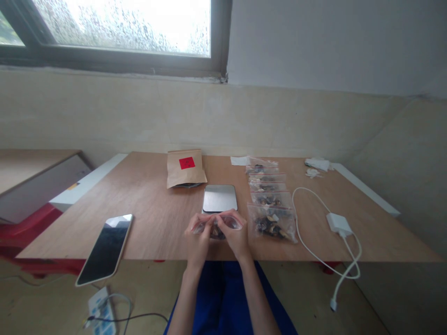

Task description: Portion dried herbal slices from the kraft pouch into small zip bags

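Both hands hold one small clear plastic bag (pixel 217 228) with dark and pale pieces inside, just above the near edge of the wooden table (pixel 150 209). My left hand (pixel 197 239) pinches its left top corner and my right hand (pixel 236 236) pinches the right side. A small silver scale (pixel 220 198) lies directly behind the bag. To the right lies a row of several filled clear bags (pixel 270 204), running away from me. A brown paper pouch (pixel 185 168) with a red label rests behind the scale.
A phone (pixel 106 247) lies on the table's left front corner, overhanging the edge. A white charger and cable (pixel 338 224) trail off the right front edge. White paper scraps (pixel 316 165) sit at the far right. A power strip (pixel 99 309) lies on the floor.
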